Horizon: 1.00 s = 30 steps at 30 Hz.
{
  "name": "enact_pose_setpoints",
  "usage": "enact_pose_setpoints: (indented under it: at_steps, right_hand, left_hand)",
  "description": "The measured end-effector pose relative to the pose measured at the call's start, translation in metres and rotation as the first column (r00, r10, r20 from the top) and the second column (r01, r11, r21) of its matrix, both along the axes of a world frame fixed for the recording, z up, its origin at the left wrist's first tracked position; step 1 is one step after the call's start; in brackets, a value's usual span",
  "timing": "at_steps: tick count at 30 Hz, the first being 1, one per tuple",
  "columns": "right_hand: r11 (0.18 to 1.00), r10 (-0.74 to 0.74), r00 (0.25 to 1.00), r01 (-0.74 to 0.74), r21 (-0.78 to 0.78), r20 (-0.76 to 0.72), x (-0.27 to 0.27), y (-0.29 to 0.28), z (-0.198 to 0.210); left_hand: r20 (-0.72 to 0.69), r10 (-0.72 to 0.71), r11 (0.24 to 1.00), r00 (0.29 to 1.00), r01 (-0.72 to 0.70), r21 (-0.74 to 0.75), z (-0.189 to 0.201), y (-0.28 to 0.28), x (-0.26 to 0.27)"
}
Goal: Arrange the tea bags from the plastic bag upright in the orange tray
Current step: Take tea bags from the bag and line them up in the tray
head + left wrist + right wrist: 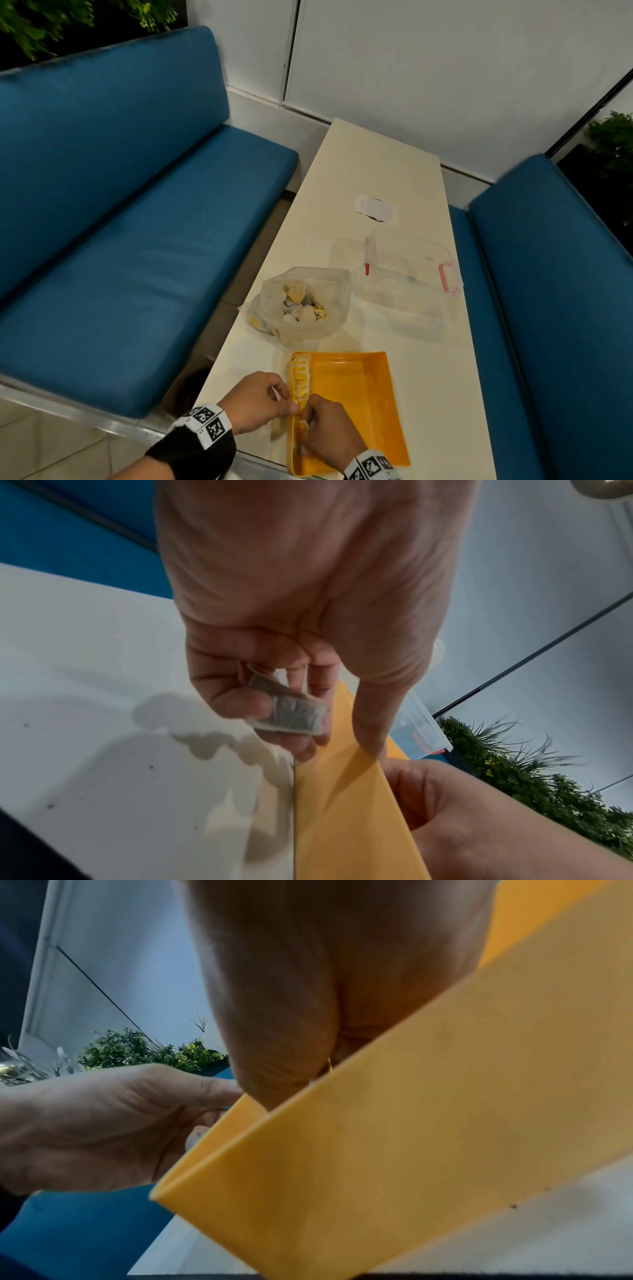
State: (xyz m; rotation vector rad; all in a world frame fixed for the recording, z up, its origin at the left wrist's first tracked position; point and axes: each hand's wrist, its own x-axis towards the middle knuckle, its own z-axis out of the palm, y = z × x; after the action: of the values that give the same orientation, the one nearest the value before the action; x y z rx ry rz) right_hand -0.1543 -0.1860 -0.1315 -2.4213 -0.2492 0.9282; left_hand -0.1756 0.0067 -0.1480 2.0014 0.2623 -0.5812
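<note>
The orange tray (356, 404) lies at the near end of the cream table. A row of yellow-tagged tea bags (300, 378) stands upright along its left wall. My left hand (286, 401) is just outside that wall, thumb against the rim, its curled fingers holding a grey tea bag (291, 714). My right hand (310, 419) reaches inside the tray at the near end of the row and pinches a pale tea bag (306, 425). The tray wall (377, 1137) hides its fingertips in the right wrist view. The plastic bag (303, 305), open and holding several tea bags, sits just beyond the tray.
A clear lidded box with red latches (409, 270) stands right of the bag, and a white paper (375, 209) lies further back. Blue benches (137, 222) flank the narrow table (376, 161). The table's left edge runs close to my left hand.
</note>
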Motion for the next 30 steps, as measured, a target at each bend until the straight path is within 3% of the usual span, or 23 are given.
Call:
enact_pose_setpoints:
  at_steps: [13,17,21,25,30]
  right_hand:
    - [0.999,-0.030,0.999,0.030,-0.016,0.021,0.002,0.003,0.006]
    - [0.997,-0.075,0.990,0.072,0.031,0.118,0.008,0.000,0.015]
    - [0.978,-0.108,0.969,0.063,0.200,0.220,0.018,0.009,0.038]
    - [0.943,-0.141,0.977,0.083,0.323,0.161,0.024,0.026,0.054]
    - [0.922,-0.145,0.988,0.113,0.369,0.058,0.026,0.038,0.054]
  left_hand:
    - [-0.037,-0.045,0.999,0.998,0.045,0.014,0.004,-0.001,0.001]
    - [-0.095,0.071,0.984,0.993,-0.086,-0.158,0.024,0.004,0.000]
    - [-0.084,0.103,0.968,0.991,-0.119,-0.221,0.039,0.010,-0.001]
    - [-0.076,0.138,0.923,0.988,-0.156,-0.351,0.047,0.007,0.002]
    - [-0.076,0.148,0.887,0.986,-0.166,-0.431,0.053,0.003,0.006]
